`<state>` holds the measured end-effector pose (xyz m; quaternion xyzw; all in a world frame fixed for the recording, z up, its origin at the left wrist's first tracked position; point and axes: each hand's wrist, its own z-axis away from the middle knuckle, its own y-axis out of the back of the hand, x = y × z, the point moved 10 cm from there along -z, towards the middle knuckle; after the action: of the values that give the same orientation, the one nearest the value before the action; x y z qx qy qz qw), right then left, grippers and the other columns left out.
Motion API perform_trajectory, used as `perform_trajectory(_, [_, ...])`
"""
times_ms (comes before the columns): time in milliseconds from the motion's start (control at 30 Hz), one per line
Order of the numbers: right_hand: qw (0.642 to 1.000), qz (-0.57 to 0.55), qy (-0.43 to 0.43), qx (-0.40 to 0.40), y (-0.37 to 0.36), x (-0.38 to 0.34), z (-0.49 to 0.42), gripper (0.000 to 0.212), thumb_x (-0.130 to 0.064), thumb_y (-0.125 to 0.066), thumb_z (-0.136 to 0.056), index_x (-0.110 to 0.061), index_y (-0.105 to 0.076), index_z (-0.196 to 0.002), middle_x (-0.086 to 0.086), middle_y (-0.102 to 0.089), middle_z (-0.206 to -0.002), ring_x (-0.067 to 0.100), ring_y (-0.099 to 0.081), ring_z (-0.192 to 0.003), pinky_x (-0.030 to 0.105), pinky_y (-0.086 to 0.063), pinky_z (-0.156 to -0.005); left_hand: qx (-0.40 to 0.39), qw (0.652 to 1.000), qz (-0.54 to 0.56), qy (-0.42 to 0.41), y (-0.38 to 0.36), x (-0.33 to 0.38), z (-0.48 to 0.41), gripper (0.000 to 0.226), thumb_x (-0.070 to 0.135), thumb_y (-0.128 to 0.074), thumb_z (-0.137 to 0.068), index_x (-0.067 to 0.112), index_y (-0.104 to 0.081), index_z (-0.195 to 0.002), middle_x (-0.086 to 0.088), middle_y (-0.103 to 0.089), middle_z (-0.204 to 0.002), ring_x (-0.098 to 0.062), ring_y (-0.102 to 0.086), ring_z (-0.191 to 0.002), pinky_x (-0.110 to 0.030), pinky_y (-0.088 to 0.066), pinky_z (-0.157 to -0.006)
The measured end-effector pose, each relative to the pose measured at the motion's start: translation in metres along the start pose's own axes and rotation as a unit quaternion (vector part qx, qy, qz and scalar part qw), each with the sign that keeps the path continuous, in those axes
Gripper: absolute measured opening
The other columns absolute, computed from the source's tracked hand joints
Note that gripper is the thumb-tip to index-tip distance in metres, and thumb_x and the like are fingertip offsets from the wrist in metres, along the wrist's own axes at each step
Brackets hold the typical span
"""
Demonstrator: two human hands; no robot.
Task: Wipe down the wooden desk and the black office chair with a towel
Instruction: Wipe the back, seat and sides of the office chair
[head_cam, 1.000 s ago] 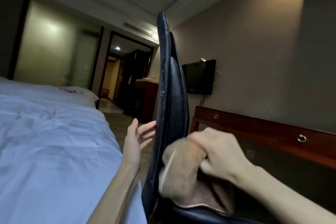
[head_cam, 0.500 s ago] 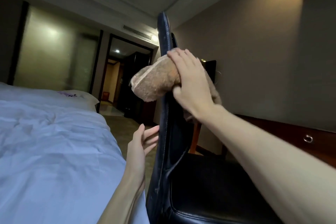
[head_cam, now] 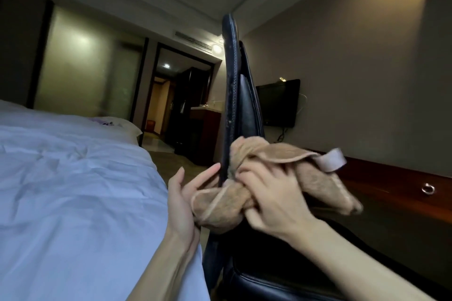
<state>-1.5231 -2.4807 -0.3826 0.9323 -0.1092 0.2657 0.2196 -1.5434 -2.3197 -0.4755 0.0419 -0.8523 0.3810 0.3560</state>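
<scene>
Towel (head_cam: pixel 220 210) is bunched in the right hand (head_cam: pixel 274 203), which curls round it, pressing it against the black chair (head_cam: pixel 242 110) at the backrest edge. Left hand (head_cam: pixel 183 198) is open, held straight, just behind the backrest. Beyond, the wooden desk (head_cam: pixel 391 188) runs along the wall (head_cam: pixel 367 56), television (head_cam: pixel 278 102) farther back.

An office chair (head_cam: pixel 241 110) stands edge-on at centre, between a bed (head_cam: pixel 73 178) on the left and a bench (head_cam: pixel 391 186) along the right-hand wall. A towel (head_cam: pixel 220 205) is bunched against the backrest, gripped by the right hand (head_cam: pixel 271 200) on the seat side; the left hand (head_cam: pixel 182 200) lies flat behind it. A television (head_cam: pixel 277 102) hangs on the wall beyond the bench.
</scene>
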Motion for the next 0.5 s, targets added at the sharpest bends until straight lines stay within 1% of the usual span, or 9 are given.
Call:
perform_trajectory(33, [0.999, 0.023, -0.021, 0.032, 0.014, 0.014, -0.006, 0.056, -0.023, -0.075, -0.058, -0.018, -0.059, -0.112, 0.007, -0.055, -0.125, 0.031, -0.049, -0.112, 0.053, -0.052, -0.087, -0.007, 1.0, -0.004, -0.003, -0.001, 0.001, 0.0, 0.071, 0.057, -0.024, -0.103, 0.012, -0.075, -0.126, -0.021, -0.069, -0.13, -0.032, -0.064, -0.127, -0.05, -0.043, -0.112])
perform_trajectory(100, [0.992, 0.031, -0.063, 0.1, 0.042, 0.041, -0.021, 0.066, -0.01, -0.088, -0.059, -0.018, -0.053, -0.114, 0.013, -0.05, -0.126, 0.034, -0.045, -0.114, 0.058, -0.051, -0.089, -0.003, 1.0, -0.006, -0.02, -0.002, 0.005, -0.001, 0.066, 0.046, -0.024, -0.106, 0.01, -0.076, -0.123, -0.018, -0.07, -0.131, -0.027, -0.063, -0.129, -0.048, -0.04, -0.116])
perform_trajectory(200, [0.985, 0.069, -0.053, 0.146, 0.065, 0.057, -0.051, 0.051, 0.0, -0.082, -0.072, -0.013, -0.059, -0.116, 0.012, -0.043, -0.126, 0.035, -0.041, -0.118, 0.06, -0.049, -0.091, 0.005, 0.999, 0.012, -0.029, -0.004, 0.006, 0.0, 0.059, 0.032, -0.026, -0.106, 0.01, -0.08, -0.115, -0.015, -0.071, -0.129, -0.024, -0.064, -0.127, -0.042, -0.041, -0.115])
perform_trajectory(267, [0.984, 0.093, -0.037, 0.144, 0.068, 0.062, -0.076, 0.041, -0.001, -0.077, -0.077, -0.007, -0.068, -0.116, 0.013, -0.04, -0.125, 0.034, -0.037, -0.119, 0.059, -0.051, -0.087, -0.005, 1.0, 0.015, -0.024, -0.007, 0.005, 0.0, 0.057, 0.028, -0.025, -0.104, 0.004, -0.073, -0.125, -0.015, -0.07, -0.131, -0.024, -0.063, -0.129, -0.043, -0.038, -0.117])
perform_trajectory(333, [0.985, 0.108, -0.047, 0.123, 0.067, 0.069, -0.105, 0.049, -0.004, -0.074, -0.075, -0.009, -0.067, -0.123, 0.02, -0.047, -0.127, 0.033, -0.035, -0.122, 0.055, -0.053, -0.082, -0.01, 1.0, 0.01, -0.023, -0.008, 0.007, 0.002, 0.057, 0.026, -0.025, -0.103, 0.0, -0.066, -0.132, -0.015, -0.07, -0.132, -0.024, -0.063, -0.13, -0.045, -0.037, -0.119])
perform_trajectory(367, [0.987, 0.1, -0.08, 0.094, 0.061, 0.078, -0.118, 0.057, -0.007, -0.073, -0.072, -0.014, -0.065, -0.129, 0.021, -0.048, -0.129, 0.033, -0.035, -0.124, 0.053, -0.052, -0.083, -0.013, 1.0, 0.002, -0.023, -0.008, 0.007, 0.002, 0.057, 0.025, -0.024, -0.102, -0.001, -0.066, -0.132, -0.015, -0.07, -0.133, -0.024, -0.063, -0.129, -0.045, -0.037, -0.119])
perform_trajectory(400, [0.987, 0.077, -0.129, 0.049, 0.051, 0.091, -0.129, 0.067, -0.012, -0.071, -0.07, -0.022, -0.06, -0.135, 0.019, -0.046, -0.134, 0.033, -0.035, -0.127, 0.051, -0.051, -0.088, -0.016, 1.0, -0.006, -0.025, -0.009, 0.008, 0.002, 0.057, 0.024, -0.024, -0.102, -0.001, -0.066, -0.131, -0.015, -0.07, -0.133, -0.023, -0.063, -0.129, -0.045, -0.037, -0.119])
perform_trajectory(467, [0.973, -0.021, -0.224, -0.054, 0.021, 0.113, -0.135, 0.081, -0.021, -0.069, -0.072, -0.038, -0.047, -0.148, 0.01, -0.039, -0.147, 0.031, -0.034, -0.137, 0.049, -0.044, -0.104, -0.015, 0.999, -0.02, -0.03, -0.009, 0.009, 0.001, 0.057, 0.024, -0.024, -0.103, -0.001, -0.067, -0.131, -0.013, -0.07, -0.132, -0.023, -0.063, -0.129, -0.045, -0.038, -0.118])
perform_trajectory(500, [0.964, -0.061, -0.242, -0.086, 0.008, 0.116, -0.133, 0.086, -0.022, -0.068, -0.073, -0.042, -0.04, -0.152, 0.005, -0.037, -0.153, 0.03, -0.034, -0.141, 0.048, -0.041, -0.11, -0.013, 0.999, -0.026, -0.031, -0.008, 0.009, -0.001, 0.057, 0.025, -0.024, -0.103, 0.0, -0.067, -0.13, -0.013, -0.07, -0.132, -0.022, -0.063, -0.129, -0.044, -0.038, -0.118])
